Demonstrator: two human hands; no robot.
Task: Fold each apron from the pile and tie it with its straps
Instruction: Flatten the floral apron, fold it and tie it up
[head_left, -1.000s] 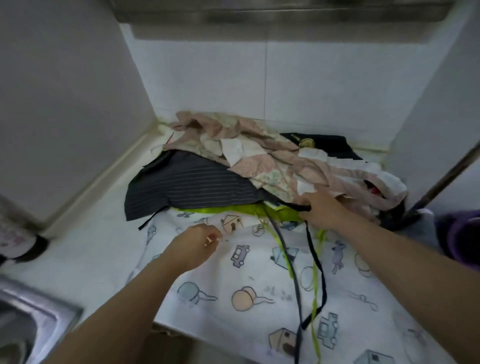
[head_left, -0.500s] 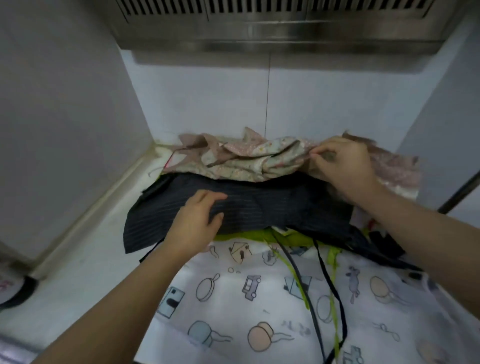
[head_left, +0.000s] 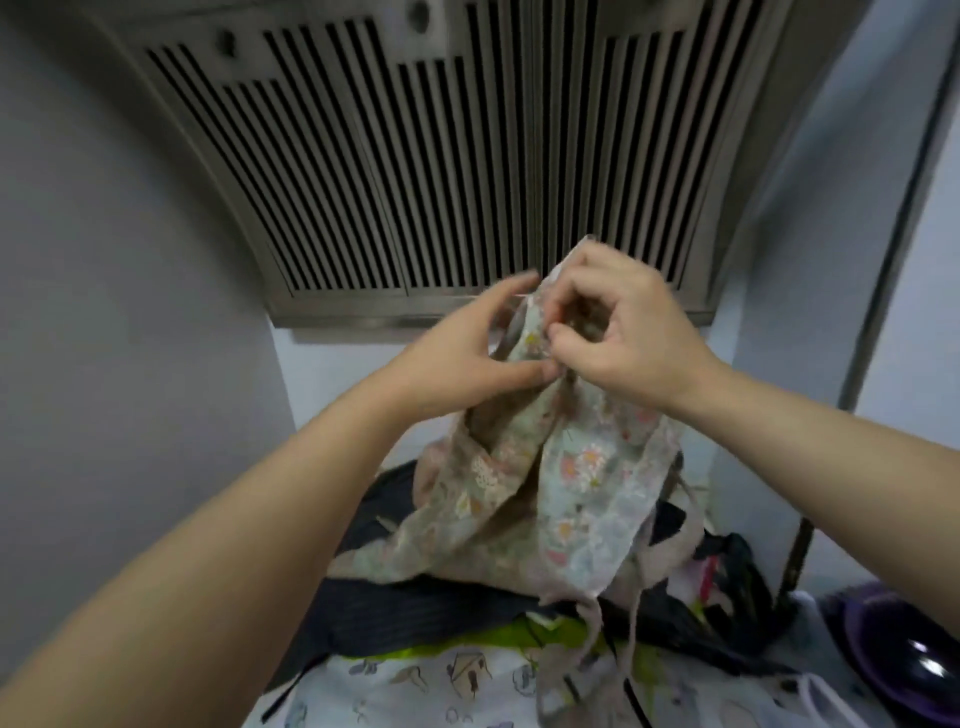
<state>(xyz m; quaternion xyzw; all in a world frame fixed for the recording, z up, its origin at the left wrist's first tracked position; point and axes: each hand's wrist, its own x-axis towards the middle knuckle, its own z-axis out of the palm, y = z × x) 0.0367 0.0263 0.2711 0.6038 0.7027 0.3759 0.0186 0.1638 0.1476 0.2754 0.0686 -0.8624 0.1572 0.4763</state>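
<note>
1 range hood (head_left: 441, 156) fills the upper view, close above the work. Pile (head_left: 415, 608) of aprons lies on the counter below. Floral apron (head_left: 561, 467) is held up over the pile, bunched, its lower edge resting on it. R hand (head_left: 623, 332) pinches its top edge, fingers curled. L hand (head_left: 467, 353) is spread, thumb tip against the cloth, no clear pinch. Straps (head_left: 592, 623) dangle into the pile.

Risks: straps may snag other aprons' ties and drag them along; a 1-hand grip may slip; bunched cloth may fold crooked.
</note>
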